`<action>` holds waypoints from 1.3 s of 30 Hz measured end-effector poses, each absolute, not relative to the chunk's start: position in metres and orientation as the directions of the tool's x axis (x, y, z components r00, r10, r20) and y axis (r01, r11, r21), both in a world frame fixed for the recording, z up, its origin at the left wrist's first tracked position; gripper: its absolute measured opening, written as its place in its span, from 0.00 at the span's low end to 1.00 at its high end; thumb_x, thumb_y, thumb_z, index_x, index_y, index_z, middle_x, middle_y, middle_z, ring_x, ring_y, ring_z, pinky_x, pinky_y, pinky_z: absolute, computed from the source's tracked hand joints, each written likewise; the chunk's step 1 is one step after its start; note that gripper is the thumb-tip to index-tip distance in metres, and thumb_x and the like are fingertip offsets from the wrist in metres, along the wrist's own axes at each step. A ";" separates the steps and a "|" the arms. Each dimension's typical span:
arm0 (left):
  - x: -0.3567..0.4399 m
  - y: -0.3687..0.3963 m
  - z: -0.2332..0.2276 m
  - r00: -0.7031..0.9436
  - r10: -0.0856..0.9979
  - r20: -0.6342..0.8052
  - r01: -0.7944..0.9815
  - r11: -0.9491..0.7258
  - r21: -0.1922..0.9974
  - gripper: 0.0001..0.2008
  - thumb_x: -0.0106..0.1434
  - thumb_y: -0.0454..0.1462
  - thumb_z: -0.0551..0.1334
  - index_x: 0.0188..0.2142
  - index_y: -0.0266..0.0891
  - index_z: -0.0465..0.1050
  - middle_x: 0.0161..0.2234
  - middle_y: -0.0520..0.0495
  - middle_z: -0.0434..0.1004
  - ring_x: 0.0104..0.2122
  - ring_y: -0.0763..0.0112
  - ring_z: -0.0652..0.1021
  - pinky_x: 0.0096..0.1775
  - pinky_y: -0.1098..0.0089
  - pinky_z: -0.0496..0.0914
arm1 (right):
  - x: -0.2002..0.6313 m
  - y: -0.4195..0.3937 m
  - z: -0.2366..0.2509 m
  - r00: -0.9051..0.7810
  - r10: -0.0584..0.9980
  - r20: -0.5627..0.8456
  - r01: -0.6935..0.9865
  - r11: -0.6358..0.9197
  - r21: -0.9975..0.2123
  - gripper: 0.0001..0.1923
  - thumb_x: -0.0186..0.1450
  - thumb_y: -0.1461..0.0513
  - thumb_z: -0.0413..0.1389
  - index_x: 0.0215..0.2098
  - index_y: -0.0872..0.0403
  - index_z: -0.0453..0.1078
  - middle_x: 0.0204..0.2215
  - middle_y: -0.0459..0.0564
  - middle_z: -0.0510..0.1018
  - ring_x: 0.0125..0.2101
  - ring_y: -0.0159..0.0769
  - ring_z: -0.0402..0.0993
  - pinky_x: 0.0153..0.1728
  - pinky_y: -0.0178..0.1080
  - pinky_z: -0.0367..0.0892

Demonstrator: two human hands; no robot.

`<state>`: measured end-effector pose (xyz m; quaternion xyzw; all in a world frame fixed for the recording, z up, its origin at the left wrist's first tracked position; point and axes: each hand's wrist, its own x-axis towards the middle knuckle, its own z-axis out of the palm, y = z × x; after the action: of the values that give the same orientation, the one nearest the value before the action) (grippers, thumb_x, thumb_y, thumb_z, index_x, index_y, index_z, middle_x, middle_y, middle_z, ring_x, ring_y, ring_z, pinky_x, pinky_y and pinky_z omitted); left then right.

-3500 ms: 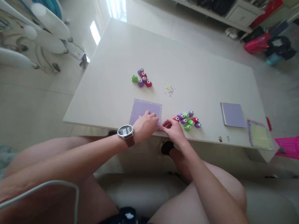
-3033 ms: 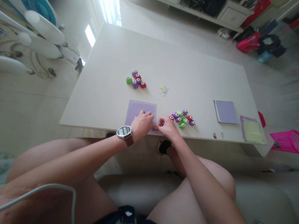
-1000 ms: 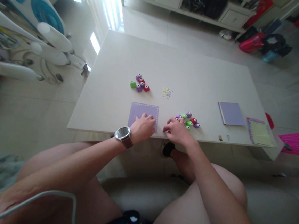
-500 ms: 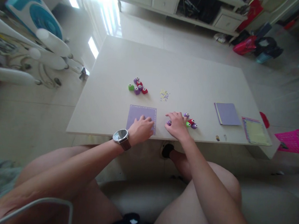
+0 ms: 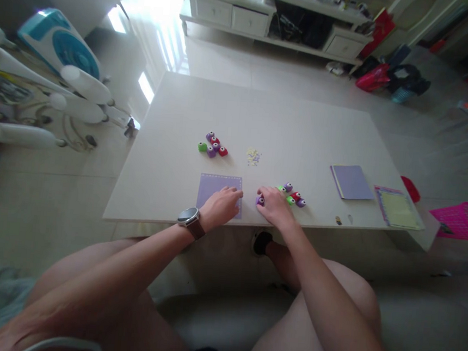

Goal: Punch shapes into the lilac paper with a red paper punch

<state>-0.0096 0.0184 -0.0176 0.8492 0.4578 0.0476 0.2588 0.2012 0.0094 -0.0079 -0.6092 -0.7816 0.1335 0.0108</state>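
Observation:
A square of purple paper [image 5: 210,190] with a row of small punched marks along its top and right edges lies near the table's front edge. My left hand [image 5: 223,202], with a watch [image 5: 189,215] on its wrist, rests over the paper's right part, fingers stretched and holding nothing. Just right of the sheet, my right hand [image 5: 274,203] has its thumb and fingers closed around a small purple craft punch [image 5: 260,201] standing on the table. Beside that hand sit several more punches, among them a red punch [image 5: 295,195] and a green punch [image 5: 291,200].
Another group of punches, including a green one [image 5: 202,147], stands farther back. Yellow and purple paper bits [image 5: 253,156] lie beyond the sheet. On the right are a purple paper stack [image 5: 352,181], a yellow sheet [image 5: 397,206] and two small objects. A pink basket [image 5: 465,220] stands beyond the table [image 5: 295,126].
My right hand's fingers have closed around the purple punch. The left hand stays on the paper, and the whole view has tilted slightly upward.

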 end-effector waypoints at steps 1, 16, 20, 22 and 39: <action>-0.009 0.019 -0.019 0.581 0.801 -0.146 0.734 -0.438 0.519 0.19 0.63 0.29 0.59 0.54 0.37 0.73 0.49 0.40 0.77 0.50 0.56 0.77 0.52 0.60 0.72 | 0.200 0.009 -0.008 -0.250 0.960 -0.129 0.943 0.211 -0.259 0.11 0.63 0.67 0.57 0.44 0.54 0.72 0.41 0.55 0.79 0.45 0.45 0.72 0.48 0.43 0.63; -0.025 0.051 -0.002 0.390 0.915 0.100 0.703 -0.366 0.609 0.12 0.60 0.30 0.63 0.44 0.41 0.77 0.39 0.46 0.81 0.45 0.59 0.77 0.48 0.62 0.72 | 0.160 -0.001 -0.008 -0.035 0.999 -0.003 0.566 0.017 -0.824 0.09 0.65 0.61 0.61 0.41 0.52 0.67 0.41 0.50 0.77 0.39 0.37 0.76 0.41 0.39 0.72; -0.064 0.085 -0.011 0.150 0.988 0.035 0.785 -0.141 0.603 0.14 0.58 0.29 0.64 0.43 0.39 0.79 0.40 0.44 0.82 0.40 0.62 0.79 0.46 0.64 0.73 | 0.156 -0.011 -0.007 -0.235 0.971 0.037 0.740 0.203 -0.641 0.07 0.67 0.65 0.56 0.45 0.53 0.69 0.44 0.53 0.76 0.47 0.40 0.73 0.52 0.42 0.68; -0.083 0.097 -0.019 0.075 0.997 0.034 0.794 -0.080 0.603 0.14 0.56 0.29 0.64 0.42 0.38 0.79 0.42 0.44 0.81 0.38 0.64 0.79 0.45 0.65 0.73 | 0.153 -0.017 -0.007 -0.335 0.942 -0.004 0.781 0.276 -0.560 0.08 0.68 0.66 0.55 0.45 0.54 0.70 0.45 0.54 0.76 0.48 0.42 0.71 0.53 0.42 0.67; -0.107 0.109 -0.051 -0.110 0.994 -0.028 0.680 0.096 0.727 0.23 0.52 0.26 0.60 0.49 0.38 0.71 0.52 0.40 0.70 0.47 0.65 0.79 0.50 0.65 0.76 | 0.098 -0.044 0.016 -0.746 0.654 -0.126 0.647 0.666 -0.371 0.06 0.69 0.65 0.55 0.44 0.56 0.72 0.44 0.55 0.75 0.43 0.42 0.71 0.40 0.42 0.67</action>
<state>-0.1067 0.1090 -0.0505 0.6083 0.6876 0.2867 0.2737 0.0982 -0.0440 0.0160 -0.3561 -0.9128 0.1999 0.0087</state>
